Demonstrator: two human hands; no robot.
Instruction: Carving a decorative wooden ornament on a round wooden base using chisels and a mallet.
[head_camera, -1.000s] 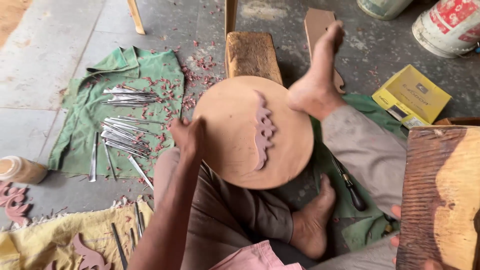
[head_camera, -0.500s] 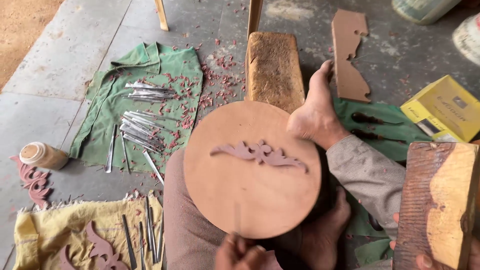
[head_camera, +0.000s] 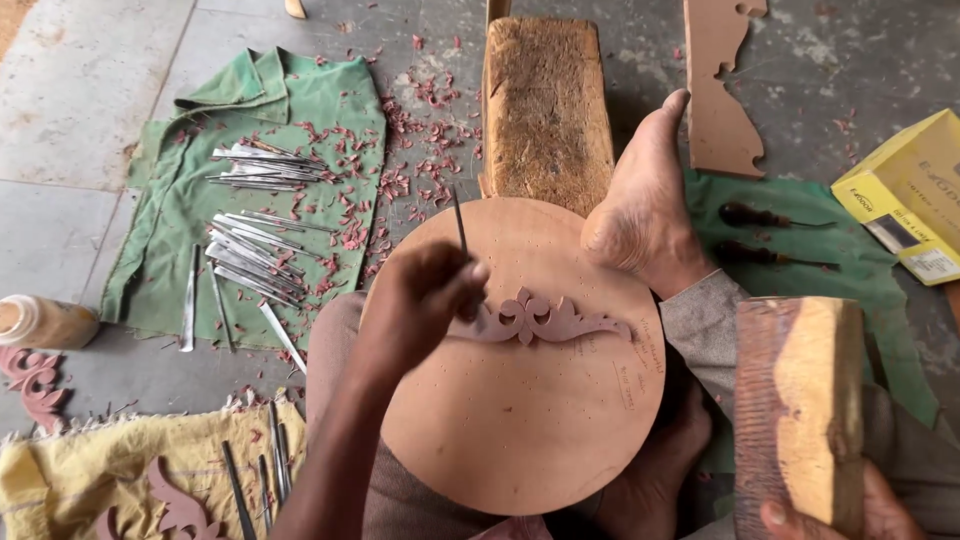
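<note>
A round wooden board (head_camera: 520, 440) rests on my lap, with a small carved scroll ornament (head_camera: 555, 320) lying across its middle. My left hand (head_camera: 420, 300) grips a thin metal chisel (head_camera: 459, 222), whose tip is at the ornament's left end. My right hand (head_camera: 880, 515) shows only at the bottom right corner. It holds a thick wooden block (head_camera: 800, 400) upright, to the right of the board. My bare foot (head_camera: 645, 210) presses on the board's upper right edge.
A green cloth (head_camera: 160, 220) on the left carries several metal chisels (head_camera: 255, 250) and red wood shavings. A worn wooden block (head_camera: 545, 100) lies beyond the board. Nearby are a yellow box (head_camera: 910, 190), a cut wooden strip (head_camera: 720, 90), two wooden-handled tools (head_camera: 770, 215), a bottle (head_camera: 40, 320) and a yellow cloth (head_camera: 70, 480).
My left hand has come up over the board with a chisel and set it at the ornament. The board has turned, so the ornament now lies level. The view has shifted nearer.
</note>
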